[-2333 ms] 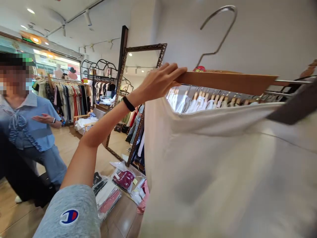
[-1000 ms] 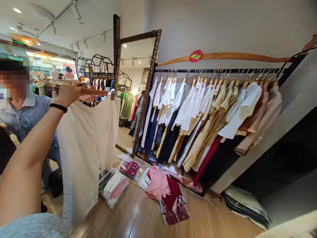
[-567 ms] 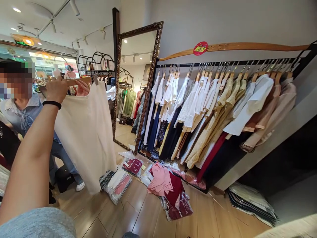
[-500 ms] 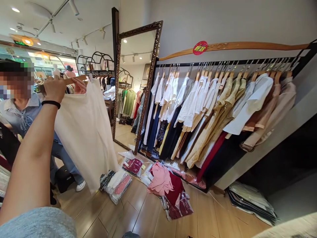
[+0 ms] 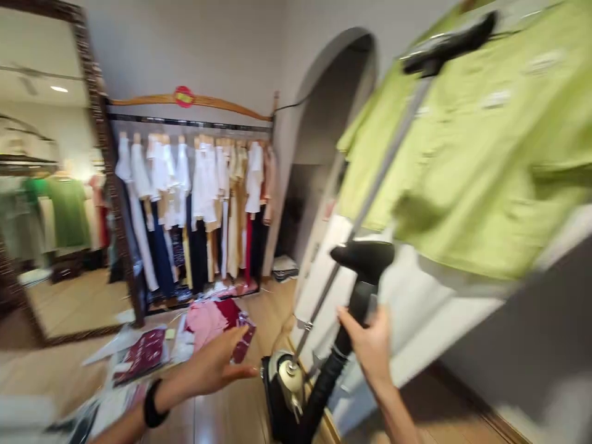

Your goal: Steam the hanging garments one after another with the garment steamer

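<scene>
My right hand [image 5: 370, 348] is wrapped round the black handle of a garment steamer [image 5: 363, 299], thumb across its front. The steamer head points up, and a ribbed black hose [image 5: 326, 376] runs down from the handle. A metal pole [image 5: 382, 169] rises behind it from the steamer's base [image 5: 291, 382]. My left hand [image 5: 215, 364], with a black band at the wrist, reaches forward with fingers apart and nothing in it. Behind the pole hangs a light green short-sleeved top [image 5: 462, 160]. Motion blurs parts of the view.
A rack of clothes [image 5: 203, 185] stands along the back wall, beside a tall framed mirror [image 5: 87, 68] on the left. Bagged garments [image 5: 143, 354] and a pink garment [image 5: 206, 324] lie on the wooden floor. An arched doorway [image 5: 333, 123] opens at the rack's right.
The view has swung right, bringing the steamer and green top into sight. The cream garment on a hanger is no longer in my hands. My right hand now holds the steamer handle.
</scene>
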Motion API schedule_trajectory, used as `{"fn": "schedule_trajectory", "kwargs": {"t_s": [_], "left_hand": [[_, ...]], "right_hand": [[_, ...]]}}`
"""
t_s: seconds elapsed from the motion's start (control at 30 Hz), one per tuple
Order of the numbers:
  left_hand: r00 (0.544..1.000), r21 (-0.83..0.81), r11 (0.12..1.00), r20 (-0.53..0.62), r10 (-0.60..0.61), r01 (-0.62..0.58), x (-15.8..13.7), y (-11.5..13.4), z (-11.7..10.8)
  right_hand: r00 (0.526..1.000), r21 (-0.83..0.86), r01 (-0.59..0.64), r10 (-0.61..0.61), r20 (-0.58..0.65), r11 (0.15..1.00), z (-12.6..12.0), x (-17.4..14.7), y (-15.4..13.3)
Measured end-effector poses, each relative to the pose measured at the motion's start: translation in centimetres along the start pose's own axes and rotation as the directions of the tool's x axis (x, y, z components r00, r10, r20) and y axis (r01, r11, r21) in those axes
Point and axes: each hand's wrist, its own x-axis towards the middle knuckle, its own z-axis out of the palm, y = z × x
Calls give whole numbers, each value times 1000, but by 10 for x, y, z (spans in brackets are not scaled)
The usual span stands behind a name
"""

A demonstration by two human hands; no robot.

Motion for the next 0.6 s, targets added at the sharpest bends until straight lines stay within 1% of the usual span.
{"fn": "schedule_trajectory", "kwargs": {"t_s": [0.03, 0.07, 0.1, 0.17, 0.23, 0.27, 0.33, 0.4, 0.47, 0.53, 0.6], "left_hand": [[999, -107, 994, 28, 21, -18, 21, 1, 32], [997, -204, 978, 45, 62, -52, 41, 4, 59], [993, -294, 952, 46, 105, -87, 59, 8, 81], [979, -463, 872, 39, 200, -159, 89, 19, 110], [957, -612, 770, 74, 281, -179, 110, 29, 126], [944, -671, 724, 112, 312, -160, 117, 32, 130], [917, -746, 661, 206, 341, -78, 125, 34, 132], [886, -782, 623, 292, 361, 4, 129, 31, 129], [866, -803, 596, 321, 383, 33, 132, 28, 122], [867, -796, 605, 310, 391, 12, 135, 24, 111], [871, -742, 670, 316, 377, -22, 142, 23, 100]], "right_hand": [[999, 21, -24, 24, 31, 999, -3, -7, -4], [998, 47, -40, 38, 50, 998, -2, -13, -9], [996, 62, -57, 52, 72, 996, 3, -19, -13], [994, 74, -76, 69, 84, 994, 16, -28, -20], [994, 53, -80, 76, 81, 995, 25, -36, -26], [994, 33, -81, 78, 76, 996, 28, -39, -29], [994, -16, -88, 89, 64, 996, 32, -45, -36], [993, -57, -106, 109, 53, 993, 35, -47, -44], [991, -90, -125, 129, 45, 988, 41, -45, -51], [987, -126, -144, 151, 47, 982, 50, -40, -55], [981, -172, -177, 188, 52, 969, 59, -36, -56]]}}
